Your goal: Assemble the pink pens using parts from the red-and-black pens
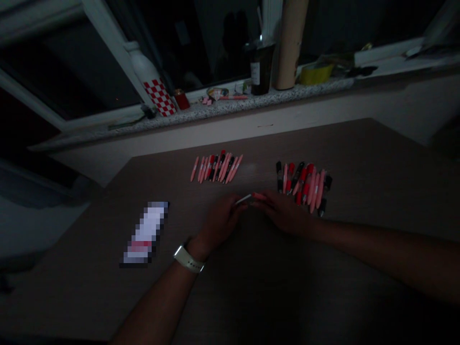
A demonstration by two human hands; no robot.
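My left hand (225, 215) pinches a slim white pen part (243, 199) that points up and to the right. Opposite it, my right hand (285, 211) is closed on a short red pen cap (258, 196). The two pieces face each other end to end with a small gap; dim light blurs their detail. Beyond my left hand lies a row of pink, red and black pens (217, 167). Close behind my right hand is a second, looser group of pens (304, 182), some with black or red caps, partly hidden by that hand.
A phone with a blurred screen (145, 232) lies on the brown table (89, 287), left of my left hand. On the windowsill (212, 109) stand a checkered bottle (153, 81), a small red jar (181, 99), a dark cup (261, 67), a tall tube (291, 45) and yellow tape (316, 74).
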